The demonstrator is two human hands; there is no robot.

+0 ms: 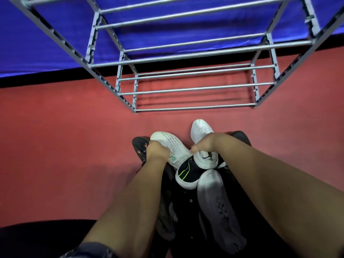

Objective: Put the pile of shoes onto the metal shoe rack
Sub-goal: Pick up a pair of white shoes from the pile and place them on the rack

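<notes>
Fingers of the left hand (157, 151) curl round the laced middle of a white knit shoe (166, 142), its toe pointing far and left. Fingers of the right hand (204, 143) pinch the collar of a second white shoe (201, 129), whose toe points far toward the rack and whose heel tab carries dark lettering. So two hands are at work, each holding one white shoe, and the two shoes sit side by side but apart at the far edge of the pile.

That pile lies on the red floor (55, 146), near the person and just short of the metal shoe rack (195, 88). Besides the two held shoes, five more can be made out. One is a black shoe with orange marks (139, 146) at the left, partly under the knit shoe. One is a black shoe with a white sole and a yellow-green stripe (187, 173) in the middle. One is a pale grey shoe lying sole-up (218, 202) to its near right. One is a dark toe (240, 135) showing past the right wrist, and one is a greyish shoe (165, 222) beside the left forearm. The dark ones blur together, so the count of seven may fall short.

The rack stands at the far side on grey uprights, with silver rails running left to right in several tiers; how many tiers cannot be told. Behind it hangs one blue cloth (55, 43). A dark sleeve (89, 250) shows at the near edge.
</notes>
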